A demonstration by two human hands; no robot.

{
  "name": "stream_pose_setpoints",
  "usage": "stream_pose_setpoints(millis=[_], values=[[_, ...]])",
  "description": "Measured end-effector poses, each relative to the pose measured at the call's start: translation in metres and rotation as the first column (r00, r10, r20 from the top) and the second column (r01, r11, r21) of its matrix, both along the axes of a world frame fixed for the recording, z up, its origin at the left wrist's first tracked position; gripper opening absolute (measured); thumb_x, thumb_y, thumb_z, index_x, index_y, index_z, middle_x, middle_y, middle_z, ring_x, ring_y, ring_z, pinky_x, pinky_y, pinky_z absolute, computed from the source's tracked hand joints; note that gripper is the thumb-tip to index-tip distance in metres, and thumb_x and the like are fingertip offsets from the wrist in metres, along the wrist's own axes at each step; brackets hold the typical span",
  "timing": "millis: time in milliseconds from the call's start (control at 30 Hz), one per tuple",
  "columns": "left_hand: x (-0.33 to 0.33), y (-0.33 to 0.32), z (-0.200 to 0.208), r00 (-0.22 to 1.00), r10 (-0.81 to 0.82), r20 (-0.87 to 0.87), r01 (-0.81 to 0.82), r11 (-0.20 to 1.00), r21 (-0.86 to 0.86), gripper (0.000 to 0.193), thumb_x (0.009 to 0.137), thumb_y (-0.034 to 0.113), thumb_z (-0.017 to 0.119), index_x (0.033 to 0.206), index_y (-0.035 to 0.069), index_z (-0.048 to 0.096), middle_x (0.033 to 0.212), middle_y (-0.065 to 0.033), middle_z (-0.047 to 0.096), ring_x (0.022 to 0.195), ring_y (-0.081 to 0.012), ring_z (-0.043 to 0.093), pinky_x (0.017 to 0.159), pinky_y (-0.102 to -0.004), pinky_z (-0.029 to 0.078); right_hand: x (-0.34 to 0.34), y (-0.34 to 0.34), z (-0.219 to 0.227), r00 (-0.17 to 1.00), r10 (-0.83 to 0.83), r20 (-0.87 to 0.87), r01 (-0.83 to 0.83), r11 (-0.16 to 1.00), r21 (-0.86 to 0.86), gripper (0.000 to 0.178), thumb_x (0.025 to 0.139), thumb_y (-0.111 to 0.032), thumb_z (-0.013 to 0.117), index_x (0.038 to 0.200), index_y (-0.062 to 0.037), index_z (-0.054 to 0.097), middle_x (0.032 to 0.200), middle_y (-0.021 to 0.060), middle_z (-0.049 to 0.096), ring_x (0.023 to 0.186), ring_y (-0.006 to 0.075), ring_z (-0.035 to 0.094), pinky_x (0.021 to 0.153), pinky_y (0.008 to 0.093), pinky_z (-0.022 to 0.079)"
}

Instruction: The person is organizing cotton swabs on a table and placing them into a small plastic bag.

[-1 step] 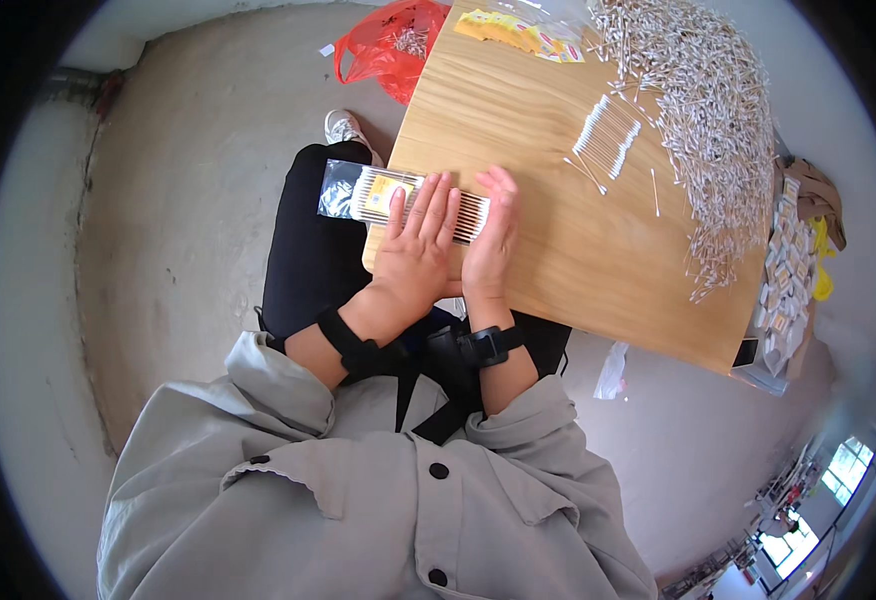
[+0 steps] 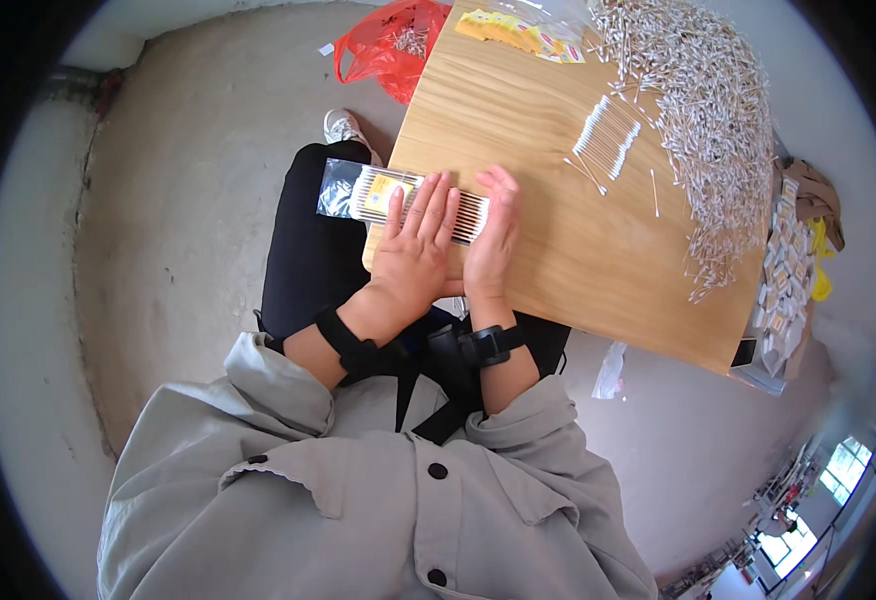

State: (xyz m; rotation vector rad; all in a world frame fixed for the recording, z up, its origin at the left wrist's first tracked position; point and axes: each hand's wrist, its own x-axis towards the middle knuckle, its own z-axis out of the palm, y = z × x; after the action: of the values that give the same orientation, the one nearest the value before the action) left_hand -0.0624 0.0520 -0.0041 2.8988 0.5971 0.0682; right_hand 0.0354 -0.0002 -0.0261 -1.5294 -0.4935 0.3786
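A clear plastic bag [image 2: 336, 187] holding a row of cotton swabs [image 2: 471, 216] and a yellow card [image 2: 386, 192] lies across the near left corner of the table. Its left end sticks out past the table edge, over my leg. My left hand [image 2: 416, 245] is flat on top of the swabs with fingers stretched out, hiding the middle of the row. At the right end of the row, my right hand [image 2: 493, 235] stands on its side against the swab tips, fingers loosely bent and apart from the thumb.
On the wooden table [image 2: 558, 260], a neat row of swabs [image 2: 608, 138] lies beside a big heap of loose swabs [image 2: 718, 120]. Yellow cards [image 2: 520, 36] lie at the far edge. A red bag [image 2: 388, 55] hangs at the left, and a box of packed bags [image 2: 786, 275] stands right.
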Motion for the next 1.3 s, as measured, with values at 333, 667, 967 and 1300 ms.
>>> stream_pose_setpoints(millis=[333,667,967,1300], values=[[-0.003,0.003,0.005,0.998,0.010,-0.058,-0.014,0.998,-0.061,0.111,0.069,0.070,0.058,0.144,-0.004,0.026,0.153,-0.0176,0.021,0.145,-0.0287,0.011,0.116,-0.0499,0.006,0.028,0.011,0.003,0.670,0.178,0.721,0.317,0.809,-0.495,0.037,0.082,-0.001,0.052,0.119,-0.0005,0.051,0.118,0.0166,0.049,0.118,0.0357,0.042,0.100,0.0464,0.035],[-0.028,0.081,0.011,0.770,0.433,0.468,-0.344,0.900,-0.267,0.069,0.073,0.022,0.075,0.130,-0.003,0.044,0.133,-0.0247,0.039,0.125,-0.0418,0.038,0.104,-0.0485,0.033,0.024,0.018,-0.001,0.580,0.255,0.774,0.331,0.795,-0.509,0.035,0.081,0.000,0.054,0.115,-0.0058,0.055,0.111,0.0111,0.048,0.118,0.0326,0.044,0.100,0.0446,0.036],[-0.031,0.098,-0.044,0.489,0.865,-0.112,0.085,-0.175,-0.981,0.025,0.088,0.025,0.069,0.090,0.002,0.062,0.078,-0.0006,0.062,0.069,-0.0068,0.056,0.063,-0.0232,0.046,0.024,0.019,-0.005,0.571,0.276,0.773,0.335,0.782,-0.526,0.043,0.077,0.006,0.055,0.118,-0.0058,0.055,0.112,0.0118,0.049,0.117,0.0325,0.045,0.101,0.0439,0.035],[-0.024,0.090,-0.059,0.374,0.904,-0.208,0.249,-0.313,-0.916,0.020,0.087,0.020,0.071,0.088,0.002,0.062,0.077,-0.0031,0.065,0.067,-0.0090,0.061,0.063,-0.0228,0.050,0.023,0.023,-0.002,0.564,0.273,0.779,0.302,0.810,-0.502,0.038,0.078,0.005,0.053,0.115,-0.0065,0.057,0.112,0.0109,0.051,0.117,0.0317,0.047,0.101,0.0437,0.036]])
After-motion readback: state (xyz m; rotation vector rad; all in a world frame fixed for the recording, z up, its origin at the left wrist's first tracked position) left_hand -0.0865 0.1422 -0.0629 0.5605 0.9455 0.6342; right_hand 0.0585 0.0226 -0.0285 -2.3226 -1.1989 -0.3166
